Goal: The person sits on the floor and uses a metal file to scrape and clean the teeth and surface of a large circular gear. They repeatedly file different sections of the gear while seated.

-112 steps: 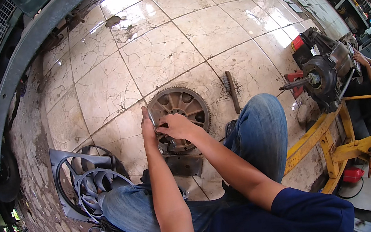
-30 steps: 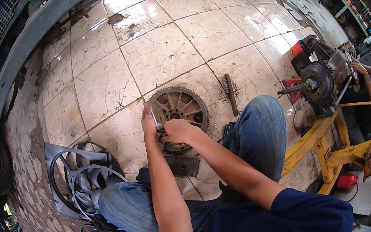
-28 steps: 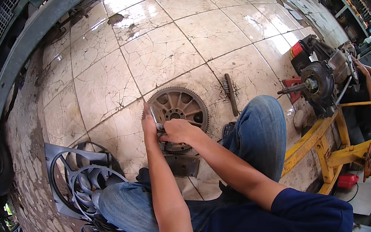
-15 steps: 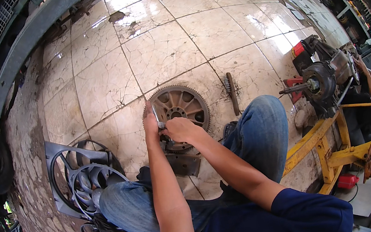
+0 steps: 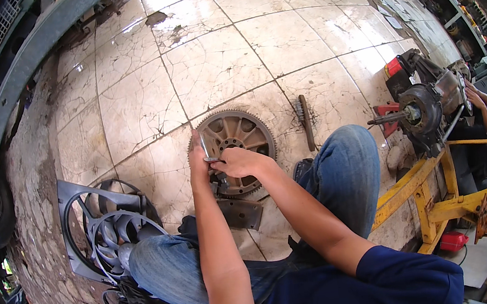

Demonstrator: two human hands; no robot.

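Note:
Both my hands meet over the left side of a toothed flywheel (image 5: 256,127), which lies on the tiled floor. My left hand (image 5: 198,168) is closed around a slim, silvery metal piece (image 5: 203,140) whose exact kind I cannot make out. At the lower end of that piece, my right hand (image 5: 237,162) pinches a small metal part (image 5: 212,159), mostly hidden by the fingers. Just below the wheel, close to my knees, lies a dark metal plate (image 5: 244,214) with holes. Small metal parts (image 5: 220,183) sit between the plate and my wrists, partly covered.
Right of the flywheel lies a wire brush (image 5: 306,123). A fan shroud (image 5: 75,239) rests by my left knee. On the right stand a greasy gearbox-like assembly (image 5: 423,108) and a yellow metal frame (image 5: 424,215). Another person's hands (image 5: 475,98) are behind the assembly.
My right hand has turned slightly and its fingers have shifted at the small metal part. My left hand stays almost in place. The other person's hands have moved at the assembly.

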